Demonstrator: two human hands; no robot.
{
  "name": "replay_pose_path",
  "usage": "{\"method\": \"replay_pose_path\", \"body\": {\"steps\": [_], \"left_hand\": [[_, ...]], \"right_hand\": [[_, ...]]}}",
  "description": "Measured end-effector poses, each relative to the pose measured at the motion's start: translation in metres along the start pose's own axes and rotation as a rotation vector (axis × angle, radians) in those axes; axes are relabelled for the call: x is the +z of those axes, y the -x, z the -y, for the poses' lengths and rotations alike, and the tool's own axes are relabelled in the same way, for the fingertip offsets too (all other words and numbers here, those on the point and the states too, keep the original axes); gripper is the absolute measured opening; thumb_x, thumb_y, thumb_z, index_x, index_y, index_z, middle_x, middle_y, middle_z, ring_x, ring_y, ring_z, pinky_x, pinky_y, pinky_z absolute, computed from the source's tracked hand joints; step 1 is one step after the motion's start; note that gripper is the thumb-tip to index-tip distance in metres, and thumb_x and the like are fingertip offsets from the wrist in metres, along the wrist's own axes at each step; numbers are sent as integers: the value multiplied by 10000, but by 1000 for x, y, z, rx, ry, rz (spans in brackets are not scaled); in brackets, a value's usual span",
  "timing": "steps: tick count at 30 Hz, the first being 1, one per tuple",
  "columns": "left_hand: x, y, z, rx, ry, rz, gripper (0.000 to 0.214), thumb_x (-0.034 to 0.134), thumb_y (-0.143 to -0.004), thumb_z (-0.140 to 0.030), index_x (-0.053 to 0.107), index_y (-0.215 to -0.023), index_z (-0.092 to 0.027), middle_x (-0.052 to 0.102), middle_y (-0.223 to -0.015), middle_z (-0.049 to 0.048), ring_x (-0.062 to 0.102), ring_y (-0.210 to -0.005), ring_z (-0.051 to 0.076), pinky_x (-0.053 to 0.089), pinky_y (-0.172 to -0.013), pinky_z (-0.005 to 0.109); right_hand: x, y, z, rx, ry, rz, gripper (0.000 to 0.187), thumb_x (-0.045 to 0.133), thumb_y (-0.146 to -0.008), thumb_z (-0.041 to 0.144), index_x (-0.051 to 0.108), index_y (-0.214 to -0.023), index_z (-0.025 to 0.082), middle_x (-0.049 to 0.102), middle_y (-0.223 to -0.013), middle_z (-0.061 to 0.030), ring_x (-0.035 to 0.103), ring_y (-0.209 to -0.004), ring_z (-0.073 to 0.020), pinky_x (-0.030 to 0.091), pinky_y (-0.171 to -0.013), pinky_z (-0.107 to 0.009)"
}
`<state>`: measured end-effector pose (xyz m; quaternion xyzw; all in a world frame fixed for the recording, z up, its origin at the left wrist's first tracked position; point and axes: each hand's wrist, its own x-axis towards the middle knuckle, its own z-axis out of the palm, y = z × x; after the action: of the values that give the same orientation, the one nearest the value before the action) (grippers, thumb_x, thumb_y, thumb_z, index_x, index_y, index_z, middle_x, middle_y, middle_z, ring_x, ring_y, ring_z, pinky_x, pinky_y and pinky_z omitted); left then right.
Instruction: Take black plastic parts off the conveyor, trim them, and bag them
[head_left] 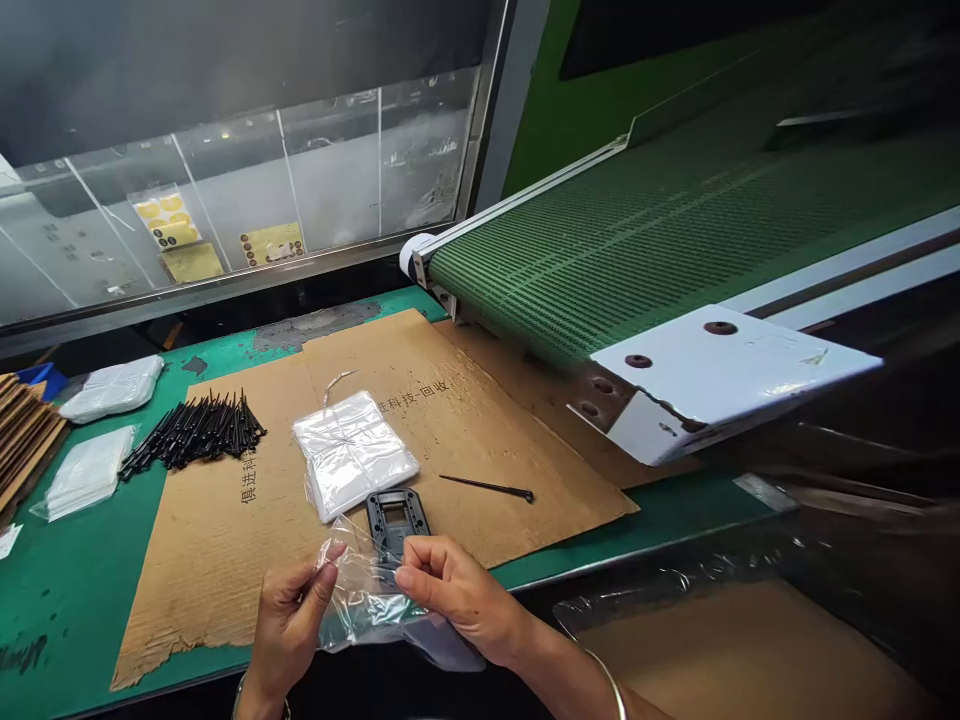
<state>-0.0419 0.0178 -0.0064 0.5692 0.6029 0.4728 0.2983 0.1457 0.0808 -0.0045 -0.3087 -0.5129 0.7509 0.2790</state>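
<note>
A clear plastic bag (360, 595) is stretched between my two hands at the table's front edge. My left hand (292, 615) pinches one side of it between thumb and fingers. The other side is pinched by my right hand (457, 595). Just beyond the bag lies a black plastic frame-like part (397, 515) with a rectangular opening; its lower end is partly covered by the bag and my right hand. Behind that part sits a tied stack of clear bags (356, 450). One black cable tie (487, 487) rests on the cardboard sheet (202, 560), to the right.
A pile of black cable ties (199, 430) lies at the left, near two more stacks of bags (90, 468). Cardboard pieces (26, 435) are piled at the far left. A green conveyor belt (585, 250) with a white metal end (739, 375) juts over the table from the right.
</note>
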Motion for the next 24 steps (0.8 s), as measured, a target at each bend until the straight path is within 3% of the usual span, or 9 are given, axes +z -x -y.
{"method": "replay_pose_path", "body": {"steps": [6, 10, 13, 15, 17, 19, 20, 21, 24], "left_hand": [[-1, 1, 2, 27, -4, 14, 244, 540, -787, -315, 706, -912, -186, 701, -670, 40, 636, -672, 197, 502, -607, 250], [-1, 2, 1, 39, -29, 77, 245, 525, -799, -310, 709, -908, -191, 692, -639, 34, 631, -654, 199, 504, -611, 265], [1, -1, 0, 61, -48, 99, 245, 505, -812, -305, 711, -880, -192, 696, -709, 48, 631, -708, 202, 502, -667, 281], [4, -2, 0, 98, -122, -32, 252, 524, -801, -299, 671, -975, -192, 671, -749, 53, 614, -759, 200, 491, -699, 295], [10, -1, -1, 165, -224, -313, 331, 586, -754, -289, 605, -1069, -187, 618, -788, 51, 576, -785, 196, 467, -724, 314], [18, 4, -4, 212, -214, -501, 285, 621, -721, -279, 607, -992, -193, 567, -764, 31, 537, -728, 175, 445, -685, 296], [22, 8, -6, 198, -144, -475, 201, 616, -725, -286, 617, -905, -195, 550, -732, 21, 518, -687, 162, 431, -649, 278], [27, 11, -9, 153, -36, -361, 142, 598, -740, -305, 613, -826, -194, 538, -697, 13, 499, -647, 150, 414, -611, 262], [38, 19, -20, -71, 328, 166, 238, 552, -761, -406, 583, -768, -170, 531, -662, 17, 471, -622, 143, 385, -583, 253]], "right_hand": [[-4, 7, 1, 56, 47, 121, 476, 596, -662, 600, 471, -608, 144, 511, -485, 21, 377, -403, -46, 255, -399, -183], [-6, 12, 2, 2, 74, 37, 478, 660, -618, 560, 403, -552, 163, 380, -444, 79, 285, -412, -29, 190, -395, -175], [-7, 14, 3, -46, 112, 20, 507, 604, -658, 599, 357, -524, 177, 317, -419, 91, 231, -406, -30, 153, -391, -185], [-7, 17, 6, -78, 133, 23, 504, 558, -678, 630, 387, -546, 175, 350, -422, 79, 261, -402, -40, 182, -396, -192], [-5, 21, 10, -134, 210, -26, 488, 545, -693, 626, 432, -576, 166, 389, -467, 60, 311, -435, -55, 233, -425, -201], [-1, 25, 13, -203, 334, -95, 456, 550, -718, 584, 454, -576, 161, 408, -508, 45, 347, -481, -71, 273, -463, -211], [1, 26, 13, -239, 397, -119, 438, 555, -730, 555, 455, -565, 162, 413, -516, 41, 359, -496, -78, 284, -475, -215], [3, 28, 13, -273, 455, -129, 422, 556, -744, 526, 454, -553, 163, 420, -517, 36, 368, -502, -82, 290, -480, -218], [11, 29, 8, -379, 623, -93, 375, 498, -810, 437, 469, -552, 166, 455, -530, 18, 390, -508, -94, 310, -497, -232]]}}
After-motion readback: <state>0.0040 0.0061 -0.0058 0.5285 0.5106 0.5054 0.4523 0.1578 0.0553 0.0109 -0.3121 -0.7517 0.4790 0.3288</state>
